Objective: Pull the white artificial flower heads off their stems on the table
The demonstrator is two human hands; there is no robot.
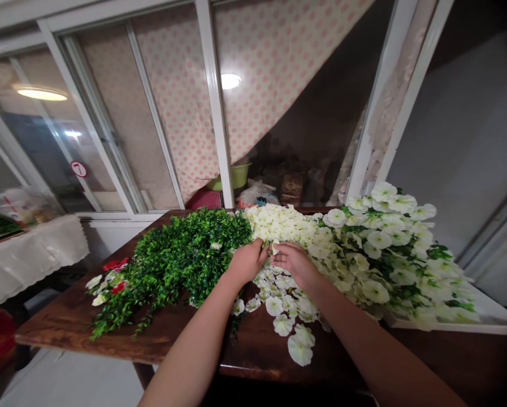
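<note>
My right hand [294, 262] is closed, its fingertips pinching a small white artificial flower [275, 246]. Close beside it, my left hand [248, 262] is also closed in a pinch. What its fingers hold, perhaps a thin green stem, is too small to make out. Both hands hover over a pile of loose white artificial flowers [285, 223]. Left of them lies a thick heap of green artificial foliage [181, 254]. Several white blooms [274, 306] are scattered on the table just below my hands.
The dark wooden table [66, 322] runs along a sliding window. On the right, bunches of white flowers on stems [389, 237] rest on a white tray [452, 326]. Red and white flowers [116, 264] lie at the left. A side table with a white cloth [45, 249] stands farther left.
</note>
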